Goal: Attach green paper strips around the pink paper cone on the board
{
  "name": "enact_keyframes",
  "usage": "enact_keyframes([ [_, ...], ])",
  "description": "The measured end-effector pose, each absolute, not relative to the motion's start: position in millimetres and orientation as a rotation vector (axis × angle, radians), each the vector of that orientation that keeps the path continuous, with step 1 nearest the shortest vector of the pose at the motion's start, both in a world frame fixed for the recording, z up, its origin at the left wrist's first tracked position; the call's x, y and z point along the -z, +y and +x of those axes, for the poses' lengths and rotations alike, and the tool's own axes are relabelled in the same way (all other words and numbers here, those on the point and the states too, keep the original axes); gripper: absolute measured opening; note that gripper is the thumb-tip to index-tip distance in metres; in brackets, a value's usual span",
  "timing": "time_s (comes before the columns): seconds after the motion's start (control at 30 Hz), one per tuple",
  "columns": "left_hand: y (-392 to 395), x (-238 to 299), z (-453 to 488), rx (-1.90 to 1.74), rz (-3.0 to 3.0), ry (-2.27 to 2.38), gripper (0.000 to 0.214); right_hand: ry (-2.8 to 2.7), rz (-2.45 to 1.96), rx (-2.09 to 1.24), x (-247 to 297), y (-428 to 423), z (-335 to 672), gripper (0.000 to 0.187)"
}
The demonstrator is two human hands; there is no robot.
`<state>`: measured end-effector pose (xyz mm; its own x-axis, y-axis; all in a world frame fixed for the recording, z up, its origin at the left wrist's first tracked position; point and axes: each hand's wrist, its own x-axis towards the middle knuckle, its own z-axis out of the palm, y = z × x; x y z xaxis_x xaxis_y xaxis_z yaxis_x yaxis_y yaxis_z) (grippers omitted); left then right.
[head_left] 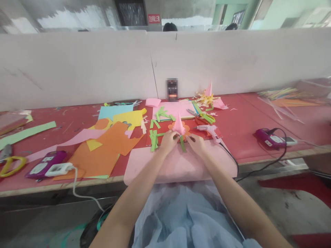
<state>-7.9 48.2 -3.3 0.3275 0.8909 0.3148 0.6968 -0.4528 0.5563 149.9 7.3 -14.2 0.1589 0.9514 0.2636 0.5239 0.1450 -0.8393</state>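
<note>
Bare forearms (pixel 141 186) forward, left hand (pixel 169 142) near right hand (pixel 197 143), fingers (pixel 176 134) bent.

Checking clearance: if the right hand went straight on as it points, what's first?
Likely the orange paper flower, just ahead of the right hand; depth is unclear, and they may already touch.

Beyond the worktop's (pixel 240 137) far edge, a red sign (pixel 154 18) is showing me white Chinese characters, apparently reading 卫生间请上三楼.

Fingers (pixel 175 133) at pink cone (pixel 179 125), glue gun (pixel 210 128)
</note>
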Motion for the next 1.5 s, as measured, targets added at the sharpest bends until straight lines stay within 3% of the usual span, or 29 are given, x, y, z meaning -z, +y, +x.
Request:
enact_keyframes([
  [0.77,47,4,-1,-0.854,2.229,1.5,0.005,-1.527,-1.539,-0.612,17,8,151,0.03],
  [1.07,43,-1,-2,-1.039,2.176,1.511,0.006,-1.51,-1.524,-0.57,16,8,153,0.03],
  [1.5,40,0,4,-0.762,2.368,1.435,0.003,-1.562,-1.569,-0.583,14,7,151,0.03],
])
